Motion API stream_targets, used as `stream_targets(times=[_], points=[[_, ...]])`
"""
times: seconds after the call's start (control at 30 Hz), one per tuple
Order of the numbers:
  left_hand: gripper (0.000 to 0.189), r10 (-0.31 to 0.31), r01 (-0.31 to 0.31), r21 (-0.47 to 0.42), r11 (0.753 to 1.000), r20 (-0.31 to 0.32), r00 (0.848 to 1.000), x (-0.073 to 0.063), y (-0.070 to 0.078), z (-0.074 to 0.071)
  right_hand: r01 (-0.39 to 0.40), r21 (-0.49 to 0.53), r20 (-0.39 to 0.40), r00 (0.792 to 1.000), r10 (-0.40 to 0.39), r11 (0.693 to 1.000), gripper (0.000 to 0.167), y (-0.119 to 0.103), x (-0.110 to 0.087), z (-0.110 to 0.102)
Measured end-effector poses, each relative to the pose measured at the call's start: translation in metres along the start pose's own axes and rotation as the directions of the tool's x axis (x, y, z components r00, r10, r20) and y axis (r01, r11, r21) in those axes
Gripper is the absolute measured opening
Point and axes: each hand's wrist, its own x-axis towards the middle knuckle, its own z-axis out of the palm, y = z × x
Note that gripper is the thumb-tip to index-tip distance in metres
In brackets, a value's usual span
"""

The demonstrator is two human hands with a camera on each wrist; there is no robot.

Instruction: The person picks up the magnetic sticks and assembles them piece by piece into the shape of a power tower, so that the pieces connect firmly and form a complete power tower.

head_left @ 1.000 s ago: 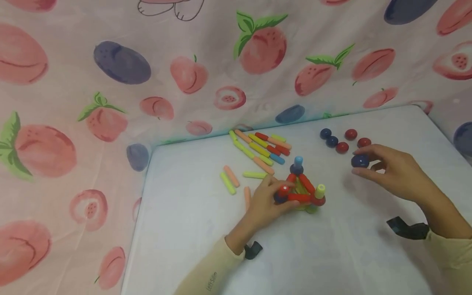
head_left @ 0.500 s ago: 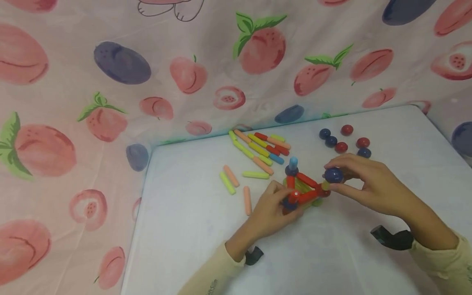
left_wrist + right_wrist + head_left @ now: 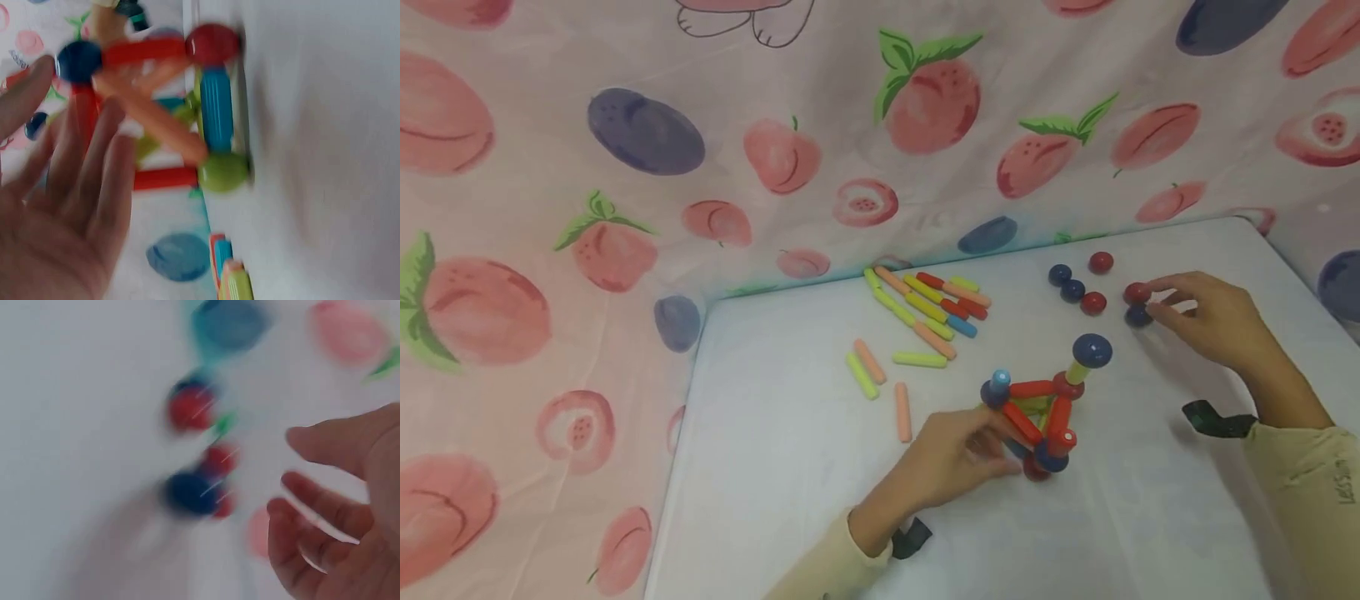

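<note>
A frame of magnetic rods and balls [image 3: 1033, 388] stands on the white table, with red rods forming its upper triangle. Short rods rise from the corners; a dark blue ball [image 3: 1092, 351] tops the yellow-green one. My left hand [image 3: 951, 458] is at the frame's left side, fingers extended and thumb apart from them. In the left wrist view its fingers [image 3: 115, 181] are blurred beside a peach rod [image 3: 153, 119], so firm contact is unclear. My right hand [image 3: 1213, 325] reaches toward a red ball [image 3: 1137, 292] and a blue ball [image 3: 1138, 315]; the right wrist view shows nothing between its fingers.
Several loose rods [image 3: 932, 304] in yellow, peach, red and blue lie at the back middle. A few more rods [image 3: 903, 412] lie left of the frame. Loose blue and red balls [image 3: 1072, 290] sit at the back right. A fruit-print cloth [image 3: 805, 150] hangs behind the table.
My right hand has set the blue ball on the yellow-green rod, let it go and moved back right to the loose balls. The frame has turned, its red-topped corner now in front.
</note>
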Motion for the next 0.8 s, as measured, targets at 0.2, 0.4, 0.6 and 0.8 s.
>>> stream_targets(times=[0.2,0.4,0.6,0.8], points=[[0.065,-0.009,0.004,-0.056,0.998,-0.093,0.996,0.020,-0.016,-0.011,-0.078,-0.211,0.152,0.982,0.112,0.974,0.051,0.027,0.027,0.027],[0.039,0.096,-0.076,-0.162,0.984,0.122,0.988,0.043,-0.027,-0.012,0.001,-0.241,0.186,0.982,0.045,0.971,0.046,0.017,0.023,0.028],[0.027,-0.046,0.056,-0.148,0.987,0.075,0.996,0.032,-0.024,-0.009,0.080,-0.207,0.126,0.990,-0.054,0.975,0.045,-0.014,0.002,0.010],[0.021,-0.174,0.154,-0.123,0.980,-0.168,0.970,0.011,-0.009,0.005,0.147,-0.006,-0.014,0.989,-0.147,0.989,0.043,-0.069,-0.038,-0.012]])
